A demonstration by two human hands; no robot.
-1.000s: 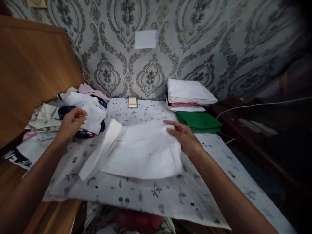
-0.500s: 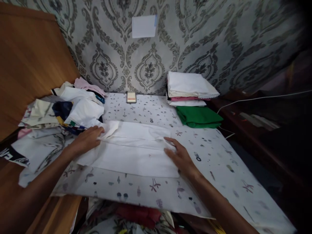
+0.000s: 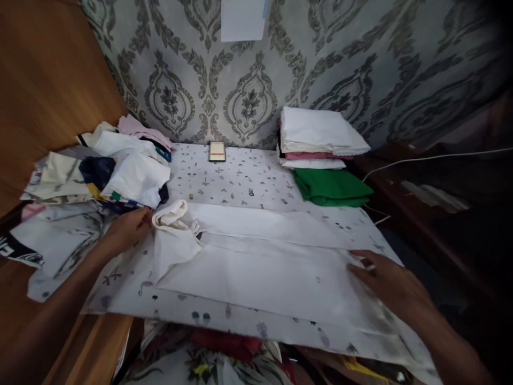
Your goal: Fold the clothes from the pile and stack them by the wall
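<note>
A long white shirt (image 3: 256,272) lies folded lengthwise across the table. Its left end is bunched into a cream, rolled, collar-like opening (image 3: 172,214). My left hand (image 3: 130,230) is closed at the left edge of that bunched part, fingers curled in a pinch against the cloth; the fingertips are partly hidden. At the opposite end my right hand (image 3: 387,280) pinches the cloth between thumb and fingers, with the fabric there drawn out and blurred.
A loose heap of clothes (image 3: 136,176) lies on the left, beside a wooden panel (image 3: 48,80). Folded white cloths (image 3: 320,131) are stacked at the back right, with a folded green cloth (image 3: 332,187) in front. A small framed card (image 3: 217,152) stands near the wall.
My right hand has moved right and drawn the shirt out longer. The bunched end now stands up more, with my left hand slightly farther left. The view has shifted a little downward.
</note>
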